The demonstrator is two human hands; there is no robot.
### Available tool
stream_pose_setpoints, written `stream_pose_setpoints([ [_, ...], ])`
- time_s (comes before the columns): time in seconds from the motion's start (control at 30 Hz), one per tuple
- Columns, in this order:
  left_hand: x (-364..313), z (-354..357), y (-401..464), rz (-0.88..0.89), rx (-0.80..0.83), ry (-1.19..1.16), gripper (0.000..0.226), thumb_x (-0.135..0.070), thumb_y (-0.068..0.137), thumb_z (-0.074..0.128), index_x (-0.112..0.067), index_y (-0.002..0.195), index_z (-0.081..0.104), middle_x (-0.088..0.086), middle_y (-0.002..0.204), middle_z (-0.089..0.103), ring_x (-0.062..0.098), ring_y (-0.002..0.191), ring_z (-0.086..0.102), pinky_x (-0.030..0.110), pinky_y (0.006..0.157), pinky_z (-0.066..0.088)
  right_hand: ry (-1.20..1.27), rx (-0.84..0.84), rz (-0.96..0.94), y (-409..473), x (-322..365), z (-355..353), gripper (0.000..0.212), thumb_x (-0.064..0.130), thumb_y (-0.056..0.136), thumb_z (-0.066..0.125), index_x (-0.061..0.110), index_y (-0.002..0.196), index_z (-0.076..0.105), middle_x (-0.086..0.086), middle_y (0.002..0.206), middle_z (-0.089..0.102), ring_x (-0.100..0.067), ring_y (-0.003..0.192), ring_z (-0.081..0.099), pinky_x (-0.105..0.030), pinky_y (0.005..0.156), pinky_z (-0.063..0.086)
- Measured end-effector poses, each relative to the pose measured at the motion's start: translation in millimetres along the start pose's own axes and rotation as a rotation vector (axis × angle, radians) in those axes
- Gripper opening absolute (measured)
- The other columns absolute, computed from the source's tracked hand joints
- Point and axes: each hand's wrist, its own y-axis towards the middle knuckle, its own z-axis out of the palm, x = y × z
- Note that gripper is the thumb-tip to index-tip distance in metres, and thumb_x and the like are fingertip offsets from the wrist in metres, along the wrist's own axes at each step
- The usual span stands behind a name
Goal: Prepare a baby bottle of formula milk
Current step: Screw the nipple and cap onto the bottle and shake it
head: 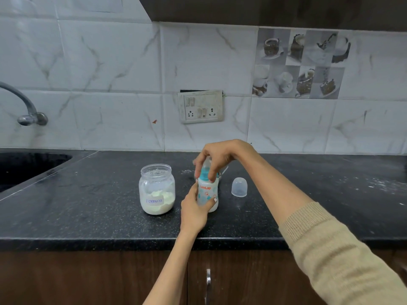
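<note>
Black speckled countertop [92,201], backed by marble-look wall tiles and a switchboard [200,106], is where a baby bottle [208,192] is seen being handled by a person at a kitchen bench. The bottle stands upright near the front middle of the counter and is steadied low on its body by the left hand [195,208], whose fingers are wrapped around it. From above, the blue collar and teat [206,171] are gripped by the fingertips of the right hand [217,158], closed on the top of the bottle; a beige knitted sleeve [343,249] is seen on that arm. Just beside the bottle on its left, an uncovered jar labelled "Formula" [157,189] is partly filled with pale powder. On the bottle's right, set apart from it, the clear dome cap [239,187] rests on the counter. A sink [26,168] and tap [24,104] are visible at far left.

The step in hand is judged to be the turning of the collar; whether it is being loosened or tightened cannot be told, and the bottle's contents cannot be made out. If tightening, a firm final twist would be called for, then the cap fitted; if loosening, the collar would be lifted off for filling.
</note>
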Motion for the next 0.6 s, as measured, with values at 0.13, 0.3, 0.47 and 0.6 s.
stream_pose_setpoints([
  [0.13,0,0,-1,0.011,0.005,0.013,0.068,-0.016,0.081,0.071,-0.016,0.141,0.039,0.001,0.137,0.052,0.016,0.125,0.049,0.036,0.106,0.04,0.07,-0.24,0.038,-10,3,-5,0.057,0.062,0.071,0.068,0.037,0.121,0.058,0.001,0.139,0.047,-0.02,0.123,0.05,-0.038,0.097,0.046],
  [0.3,1,0,0,0.019,-0.003,0.006,0.066,-0.017,0.081,0.072,-0.017,0.139,0.042,0.001,0.132,0.056,0.015,0.121,0.052,0.036,0.103,0.043,-0.125,-0.212,0.234,-7,10,9,0.059,0.053,0.073,0.07,0.009,0.112,0.061,-0.009,0.1,0.07,-0.021,0.068,0.073,-0.033,0.068,0.06],
  [0.47,0,0,-1,0.027,0.004,-0.002,0.066,-0.018,0.081,0.071,-0.017,0.139,0.041,0.0,0.133,0.055,0.014,0.122,0.052,0.035,0.103,0.043,-0.061,-0.162,0.228,-1,7,5,0.034,0.028,0.072,0.075,0.013,0.101,0.068,-0.01,0.099,0.071,-0.022,0.072,0.073,-0.035,0.072,0.061],
  [0.6,2,-1,1,0.021,0.012,0.016,0.068,-0.02,0.081,0.072,-0.016,0.141,0.04,0.001,0.136,0.054,0.015,0.124,0.05,0.039,0.105,0.042,0.012,-0.103,0.176,3,3,0,0.029,0.018,0.07,0.077,0.018,0.099,0.07,-0.008,0.11,0.067,-0.025,0.089,0.071,-0.036,0.076,0.06],
])
